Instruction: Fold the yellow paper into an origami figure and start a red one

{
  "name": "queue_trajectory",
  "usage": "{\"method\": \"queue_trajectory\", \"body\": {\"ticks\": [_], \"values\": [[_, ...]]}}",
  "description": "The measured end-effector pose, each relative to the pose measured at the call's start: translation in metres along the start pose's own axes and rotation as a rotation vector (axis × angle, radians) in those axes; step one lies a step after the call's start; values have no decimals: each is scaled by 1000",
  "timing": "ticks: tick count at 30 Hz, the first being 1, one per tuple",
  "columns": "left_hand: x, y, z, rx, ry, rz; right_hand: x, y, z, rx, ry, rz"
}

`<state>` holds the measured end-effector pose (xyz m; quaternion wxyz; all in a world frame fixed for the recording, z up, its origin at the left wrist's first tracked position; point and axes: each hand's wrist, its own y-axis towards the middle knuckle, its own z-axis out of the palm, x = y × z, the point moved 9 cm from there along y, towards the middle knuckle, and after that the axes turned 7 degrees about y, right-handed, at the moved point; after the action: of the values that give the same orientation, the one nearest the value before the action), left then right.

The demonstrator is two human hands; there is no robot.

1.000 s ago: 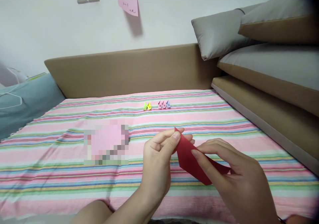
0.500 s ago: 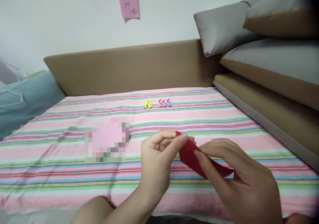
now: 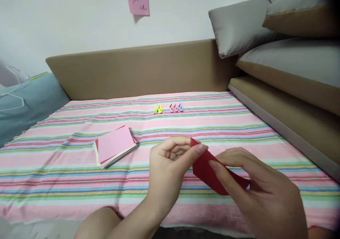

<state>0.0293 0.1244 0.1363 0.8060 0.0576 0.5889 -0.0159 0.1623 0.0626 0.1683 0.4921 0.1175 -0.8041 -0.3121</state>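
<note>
A folded sheet of dark red paper (image 3: 209,173) is held in the air above the striped cloth, slanting down to the right. My left hand (image 3: 170,164) pinches its upper left end between thumb and fingers, with a pointed corner sticking up behind the thumb. Along its upper edge, my right hand (image 3: 257,189) grips the paper, thumb on the near face and fingers behind. My right hand hides part of the lower right end. To the left lies a stack of coloured paper (image 3: 115,145), a pink sheet on top and red corners showing under it.
Small folded paper figures stand farther back: a green and yellow pair (image 3: 158,109) and a pink and blue group (image 3: 176,107). The striped cloth (image 3: 66,175) has wrinkles at left. Grey-brown cushions (image 3: 289,62) are piled at right, and a brown backrest (image 3: 138,74) runs behind.
Both hands and the red paper have shifted very slightly right in view. My left thumb lies a little farther along the paper's upper edge. The paper stack, blurred before, is now sharp.
</note>
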Motion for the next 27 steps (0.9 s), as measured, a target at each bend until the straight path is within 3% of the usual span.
{"method": "queue_trajectory", "body": {"ticks": [10, 19, 27], "values": [[3, 2, 2, 77, 2, 16, 3, -1, -5, -15, -37, -9], [-3, -1, 5, 69, -53, 78, 0, 1, -1, 3, -14, 17], [0, -2, 6, 62, -116, 29, 5, 1, -1, 8, -16, -1]]}}
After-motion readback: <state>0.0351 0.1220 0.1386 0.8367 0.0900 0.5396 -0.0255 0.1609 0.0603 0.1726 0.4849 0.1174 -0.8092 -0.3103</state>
